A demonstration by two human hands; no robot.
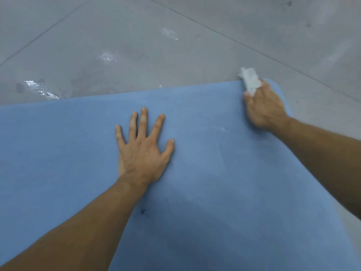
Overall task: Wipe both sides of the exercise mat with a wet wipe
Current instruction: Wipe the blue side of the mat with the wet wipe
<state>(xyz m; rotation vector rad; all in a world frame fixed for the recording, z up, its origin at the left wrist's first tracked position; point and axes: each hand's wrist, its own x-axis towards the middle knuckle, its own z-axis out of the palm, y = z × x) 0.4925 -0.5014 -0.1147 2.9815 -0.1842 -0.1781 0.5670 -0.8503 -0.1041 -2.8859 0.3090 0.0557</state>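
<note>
Flat on the grey tiled floor, a matte blue mat is spread, cut off below. It is pressed by the left hand, fingers splayed. A crumpled white wipe is gripped by the blurred right hand at the rounded far corner.

- Glossy grey tiled floor, large slabs, thin dark grout lines running diag.
- Wet patches glint white, left to centre.
- Small dark scuff marks top right.
</note>
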